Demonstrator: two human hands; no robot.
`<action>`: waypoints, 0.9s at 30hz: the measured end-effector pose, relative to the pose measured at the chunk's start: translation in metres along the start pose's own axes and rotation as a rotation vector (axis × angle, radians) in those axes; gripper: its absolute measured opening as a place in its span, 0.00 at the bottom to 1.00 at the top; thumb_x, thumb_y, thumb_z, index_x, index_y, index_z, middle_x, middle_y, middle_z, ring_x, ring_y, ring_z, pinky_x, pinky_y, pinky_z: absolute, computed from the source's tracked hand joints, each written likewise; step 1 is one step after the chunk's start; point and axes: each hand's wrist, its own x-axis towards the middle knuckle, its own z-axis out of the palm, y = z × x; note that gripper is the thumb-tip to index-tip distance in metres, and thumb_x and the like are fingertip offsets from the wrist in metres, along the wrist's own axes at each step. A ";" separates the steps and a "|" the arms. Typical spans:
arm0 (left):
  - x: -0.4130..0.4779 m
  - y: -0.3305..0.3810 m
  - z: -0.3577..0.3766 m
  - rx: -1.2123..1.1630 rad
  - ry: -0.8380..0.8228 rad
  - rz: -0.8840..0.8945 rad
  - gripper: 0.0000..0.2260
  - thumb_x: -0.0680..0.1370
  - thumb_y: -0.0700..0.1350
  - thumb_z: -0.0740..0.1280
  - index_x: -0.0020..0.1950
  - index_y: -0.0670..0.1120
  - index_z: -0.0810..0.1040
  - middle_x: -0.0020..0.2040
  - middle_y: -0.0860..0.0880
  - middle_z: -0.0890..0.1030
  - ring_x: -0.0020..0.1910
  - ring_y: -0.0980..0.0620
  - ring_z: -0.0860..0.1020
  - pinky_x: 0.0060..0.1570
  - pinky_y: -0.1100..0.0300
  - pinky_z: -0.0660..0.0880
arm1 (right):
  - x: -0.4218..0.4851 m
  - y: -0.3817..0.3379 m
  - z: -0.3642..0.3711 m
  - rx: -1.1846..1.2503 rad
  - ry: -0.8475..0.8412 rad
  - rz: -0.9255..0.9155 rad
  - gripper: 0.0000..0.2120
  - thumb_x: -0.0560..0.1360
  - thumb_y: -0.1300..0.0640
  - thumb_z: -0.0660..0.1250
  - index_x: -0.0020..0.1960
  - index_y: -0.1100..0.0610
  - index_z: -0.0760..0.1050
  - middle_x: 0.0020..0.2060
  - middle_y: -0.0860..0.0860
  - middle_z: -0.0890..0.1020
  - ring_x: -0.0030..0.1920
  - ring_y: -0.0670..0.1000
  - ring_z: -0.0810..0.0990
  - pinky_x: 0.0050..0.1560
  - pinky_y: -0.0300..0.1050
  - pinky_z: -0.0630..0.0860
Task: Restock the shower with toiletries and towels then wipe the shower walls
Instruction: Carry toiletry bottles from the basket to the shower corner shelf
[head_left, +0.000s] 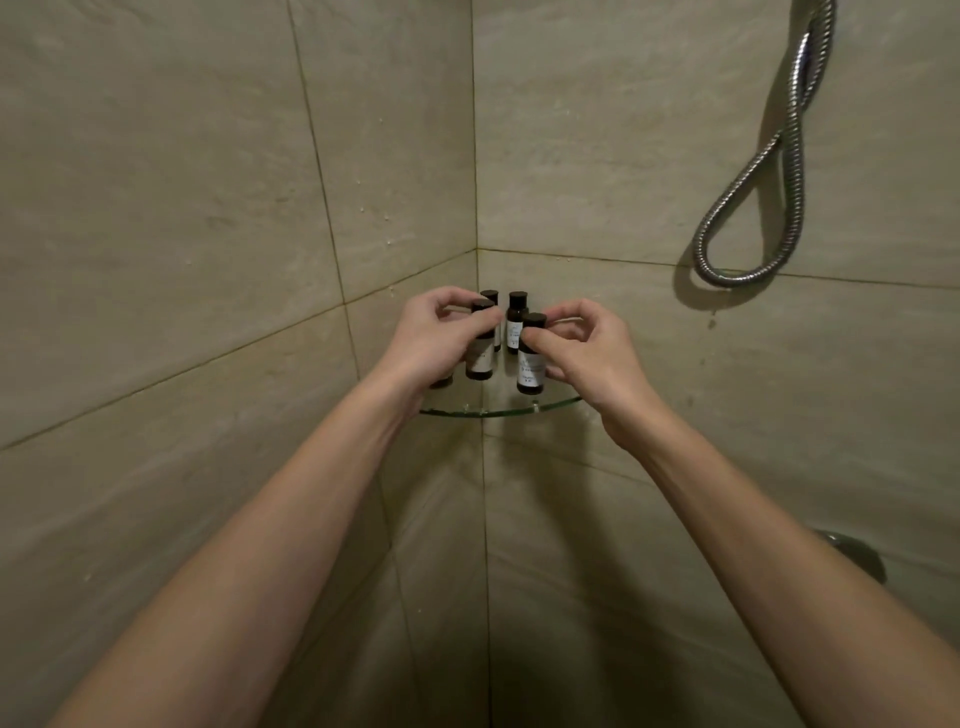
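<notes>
A glass corner shelf (498, 413) is fixed where two beige tiled walls meet. Several small dark toiletry bottles with black caps and pale labels stand on it. My left hand (431, 345) grips the front-left bottle (479, 364) near its cap. My right hand (587, 353) pinches the front-right bottle (531, 371) just under its cap. Two more bottles stand behind them in the corner, one (517, 325) clearly visible, the other (489, 297) mostly hidden by my left fingers. Another bottle base (441, 383) shows under my left palm.
A metal shower hose (769, 208) hangs in a loop on the right wall. A round metal fitting (857, 556) sticks out of that wall low on the right, partly behind my forearm. Tiled walls close in on both sides.
</notes>
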 end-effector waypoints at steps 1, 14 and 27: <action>0.007 -0.005 0.003 0.019 0.001 0.011 0.10 0.75 0.46 0.76 0.54 0.46 0.82 0.47 0.45 0.85 0.43 0.53 0.83 0.45 0.57 0.78 | 0.008 0.005 0.000 -0.016 -0.004 -0.001 0.10 0.73 0.57 0.75 0.51 0.53 0.76 0.42 0.51 0.84 0.47 0.52 0.86 0.47 0.49 0.82; 0.041 -0.036 0.014 0.306 0.136 0.144 0.07 0.76 0.48 0.74 0.53 0.50 0.81 0.39 0.53 0.82 0.39 0.54 0.81 0.43 0.57 0.78 | 0.054 0.033 0.012 -0.179 -0.041 -0.118 0.11 0.75 0.53 0.73 0.54 0.53 0.75 0.46 0.51 0.83 0.47 0.50 0.83 0.49 0.47 0.81; 0.033 -0.050 0.011 0.550 0.157 0.097 0.21 0.71 0.44 0.79 0.62 0.48 0.77 0.44 0.54 0.82 0.44 0.56 0.82 0.49 0.57 0.81 | 0.039 0.048 0.008 -0.698 -0.031 -0.260 0.24 0.72 0.46 0.75 0.64 0.50 0.74 0.48 0.41 0.81 0.55 0.46 0.80 0.57 0.49 0.77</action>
